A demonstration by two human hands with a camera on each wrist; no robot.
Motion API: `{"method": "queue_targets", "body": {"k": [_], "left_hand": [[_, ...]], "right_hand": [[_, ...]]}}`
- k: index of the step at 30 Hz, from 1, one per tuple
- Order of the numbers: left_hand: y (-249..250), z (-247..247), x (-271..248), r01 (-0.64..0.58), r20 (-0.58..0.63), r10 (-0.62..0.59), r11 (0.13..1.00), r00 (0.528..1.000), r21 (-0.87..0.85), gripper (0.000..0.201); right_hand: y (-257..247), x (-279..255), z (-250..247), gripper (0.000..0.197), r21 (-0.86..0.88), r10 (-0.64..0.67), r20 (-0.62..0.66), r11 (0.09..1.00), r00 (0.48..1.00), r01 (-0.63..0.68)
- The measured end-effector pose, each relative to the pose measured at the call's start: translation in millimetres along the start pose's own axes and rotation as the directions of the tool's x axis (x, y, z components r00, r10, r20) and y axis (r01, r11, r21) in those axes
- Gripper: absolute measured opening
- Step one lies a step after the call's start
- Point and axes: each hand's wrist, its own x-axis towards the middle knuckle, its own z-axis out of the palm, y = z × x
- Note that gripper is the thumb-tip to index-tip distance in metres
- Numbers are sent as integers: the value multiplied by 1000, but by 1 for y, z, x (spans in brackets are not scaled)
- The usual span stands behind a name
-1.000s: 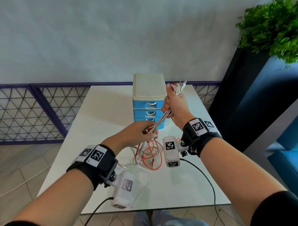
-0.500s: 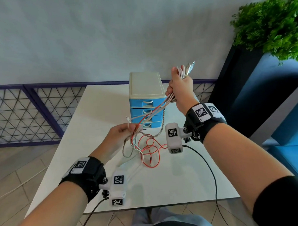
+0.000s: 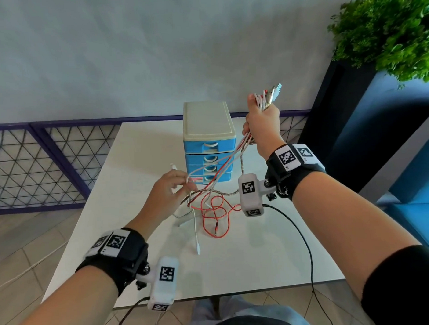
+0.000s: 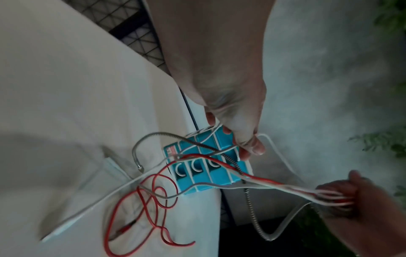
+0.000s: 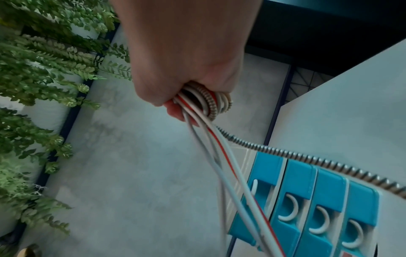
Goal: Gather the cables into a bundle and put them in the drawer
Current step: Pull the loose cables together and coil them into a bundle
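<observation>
The left hand [image 3: 169,195] hovers low above the white table [image 3: 140,150], its fingers loosely curled round a thin white cable [image 3: 195,226] whose far end trails down onto the tabletop. From there the cables [image 3: 223,171] run as one slack fan up and to the right, long axis slanting across the front of the blue drawer unit [image 3: 208,148], to the raised right hand [image 3: 263,123], fisted tightly round their plug ends. A smooth red lead [image 3: 216,215] lies looped on the table; a ribbed metal-wound one [image 5: 307,156] sags beside it. All four drawers look closed; the left hand is nearer their handles
</observation>
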Motion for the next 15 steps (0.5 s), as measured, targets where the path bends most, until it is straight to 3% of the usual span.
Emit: {"method": "queue_targets", "body": {"k": [3,5,8,10,13,15], "left_hand": [[8,-1,-3,40,20,-38,987,999,-153,26],[6,-1,-3,10,124,4,994,992,-112,32],[-4,0,-4,14,296,-38,996,955,84,34],[-5,1,-3,-32,337,-67,959,939,281,36],[-1,5,0,-145,370,-124,772,921,619,44],[-2,6,3,-116,354,-200,705,914,699,50]], "right_hand": [[7,2,-6,35,-35,-9,-24,999,1000,8],[8,2,-7,35,-18,12,-26,1000,1000,-12],[8,-1,-4,34,30,39,-3,999,999,-38],[6,-5,2,33,50,48,18,998,999,-49],[4,-11,9,32,107,53,39,993,998,-57],[3,-13,11,31,164,57,54,984,997,-65]]}}
